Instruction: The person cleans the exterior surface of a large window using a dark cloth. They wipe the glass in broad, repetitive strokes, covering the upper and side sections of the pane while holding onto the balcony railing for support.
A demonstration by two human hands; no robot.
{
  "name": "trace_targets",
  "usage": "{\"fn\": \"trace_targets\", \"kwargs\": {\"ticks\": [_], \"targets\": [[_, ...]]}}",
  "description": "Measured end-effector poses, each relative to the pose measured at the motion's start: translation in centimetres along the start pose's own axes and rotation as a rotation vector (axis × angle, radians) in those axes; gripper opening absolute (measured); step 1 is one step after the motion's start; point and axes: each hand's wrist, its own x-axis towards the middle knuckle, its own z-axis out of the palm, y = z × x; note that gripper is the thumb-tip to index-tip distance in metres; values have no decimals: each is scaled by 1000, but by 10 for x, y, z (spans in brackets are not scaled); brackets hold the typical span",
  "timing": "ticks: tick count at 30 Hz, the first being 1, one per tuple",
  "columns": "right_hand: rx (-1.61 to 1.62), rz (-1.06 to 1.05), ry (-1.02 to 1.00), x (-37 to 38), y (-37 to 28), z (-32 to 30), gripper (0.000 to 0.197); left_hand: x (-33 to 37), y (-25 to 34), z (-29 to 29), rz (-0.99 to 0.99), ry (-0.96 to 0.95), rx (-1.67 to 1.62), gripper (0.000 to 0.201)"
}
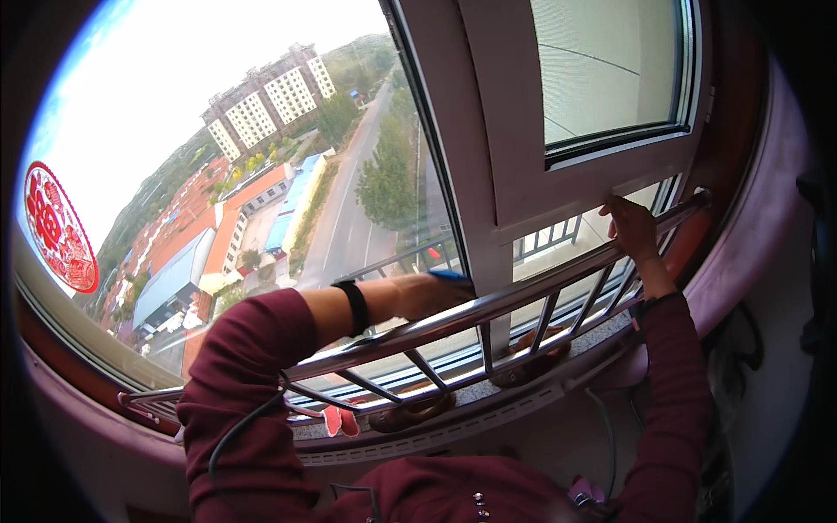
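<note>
Several right-hand fingers (615, 209) curl beside the window frame (558, 199).

Big window (235, 200) at left, daylight coming in, round red decal (59, 227) on the glass. Outside: pale apartment block (270, 100), orange-red roofs (180, 240), grey road (353, 200), trees (388, 179), bright sky (174, 52). Right: smaller pane (610, 70) facing a pale wall (575, 100). Reddish-brown surround (750, 131), pinkish wall (741, 270), speckled grey stone sill (602, 331) under steel guard rail (453, 320). Room side dim.
</note>
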Motion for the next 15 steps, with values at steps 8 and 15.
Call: {"fn": "trace_targets", "kwargs": {"ticks": [8, 15], "targets": [[-4, -70, 11, 1, 6, 4, 11, -133, 11, -134, -148, 593, 1099, 43], [183, 208, -60, 3, 1, 4, 54, -296, 76, -291, -233, 1496, 1251, 29]]}}
